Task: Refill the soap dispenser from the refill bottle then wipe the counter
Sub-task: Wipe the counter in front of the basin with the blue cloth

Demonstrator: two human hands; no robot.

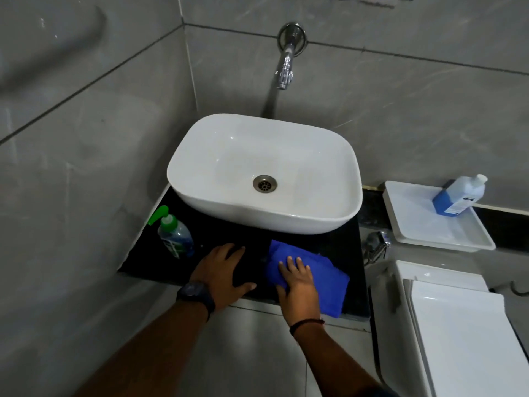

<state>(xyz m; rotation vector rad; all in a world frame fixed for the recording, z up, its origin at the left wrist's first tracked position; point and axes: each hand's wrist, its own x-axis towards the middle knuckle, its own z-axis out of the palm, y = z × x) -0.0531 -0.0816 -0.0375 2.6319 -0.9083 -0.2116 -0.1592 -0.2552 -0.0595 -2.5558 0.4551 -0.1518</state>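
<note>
Black counter (347,247) under basin. Right hand (299,285) presses flat, fingers straight, on cloth (329,285) to wipe; left hand (221,272) spread flat, likely bracing. Dispenser (174,234) at left; refill (458,196) set aside on tray (438,233).

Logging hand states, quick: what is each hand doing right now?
Left hand: open, flat on the black counter, holding nothing.
Right hand: open, pressing flat on the blue cloth.

A person's left hand (226,275) lies flat, fingers spread, beside the right hand (299,285), palm down with fingers straight, both forearms extended forward.
</note>
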